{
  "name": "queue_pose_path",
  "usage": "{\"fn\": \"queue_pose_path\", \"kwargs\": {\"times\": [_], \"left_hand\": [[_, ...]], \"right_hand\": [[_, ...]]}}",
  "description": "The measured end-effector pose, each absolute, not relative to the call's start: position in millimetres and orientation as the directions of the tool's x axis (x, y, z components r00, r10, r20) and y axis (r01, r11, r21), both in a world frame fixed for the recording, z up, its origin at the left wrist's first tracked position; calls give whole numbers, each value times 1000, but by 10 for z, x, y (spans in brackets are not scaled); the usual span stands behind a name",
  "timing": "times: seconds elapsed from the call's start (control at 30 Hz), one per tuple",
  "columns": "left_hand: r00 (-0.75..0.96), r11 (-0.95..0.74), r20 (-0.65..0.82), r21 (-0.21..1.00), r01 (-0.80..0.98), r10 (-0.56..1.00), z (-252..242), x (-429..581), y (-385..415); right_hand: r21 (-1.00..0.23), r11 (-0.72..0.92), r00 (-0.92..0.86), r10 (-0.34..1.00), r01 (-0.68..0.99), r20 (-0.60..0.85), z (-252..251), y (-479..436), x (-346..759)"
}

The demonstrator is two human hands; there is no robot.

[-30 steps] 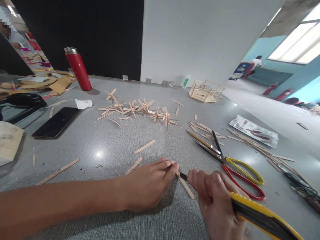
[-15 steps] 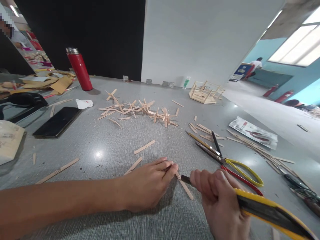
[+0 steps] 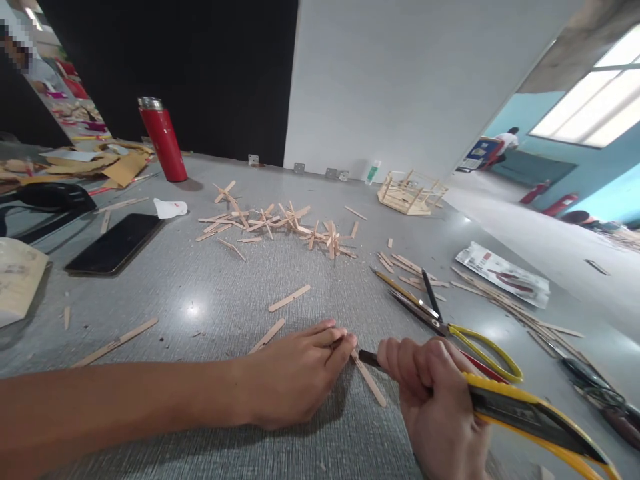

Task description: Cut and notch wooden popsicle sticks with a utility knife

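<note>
My left hand (image 3: 303,373) lies on the table with its fingers bent, pinning down one end of a wooden craft stick (image 3: 371,385). That stick slants toward me past the fingertips; its far end is hidden under them. My right hand (image 3: 434,393) is wrapped round a yellow and black utility knife (image 3: 535,417). The knife's dark blade end is close to the stick, just right of my left fingertips; whether it touches, I cannot tell. Beyond my left hand are two more craft sticks (image 3: 290,298). Scissors (image 3: 445,328) with yellow and red handles lie behind my right hand.
A pile of crossed sticks (image 3: 280,220) spreads across the back. A red flask (image 3: 164,140) stands behind a phone (image 3: 115,244) at left. A small stick frame (image 3: 411,193) sits at the back right. Loose sticks and a white packet (image 3: 503,272) lie at right.
My right hand and the knife have shifted slightly left, with the blade end nearer my left fingertips. The left hand stays on the stick. The view has tilted a little.
</note>
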State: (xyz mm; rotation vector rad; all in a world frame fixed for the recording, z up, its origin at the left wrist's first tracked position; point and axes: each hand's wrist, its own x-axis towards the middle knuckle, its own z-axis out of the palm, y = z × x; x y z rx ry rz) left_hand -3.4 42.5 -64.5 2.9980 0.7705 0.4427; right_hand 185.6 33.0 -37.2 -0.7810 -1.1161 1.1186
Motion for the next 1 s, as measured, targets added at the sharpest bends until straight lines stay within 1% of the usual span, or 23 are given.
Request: {"fn": "queue_pose_path", "kwargs": {"times": [0.37, 1.0], "left_hand": [[837, -878, 278, 66, 474, 472, -685, -30, 432], [827, -877, 295, 100, 471, 478, -687, -34, 431]], "right_hand": [[-915, 268, 48, 963, -302, 266, -368, 337, 1855], [-909, 284, 21, 956, -304, 292, -404, 335, 1856]]}}
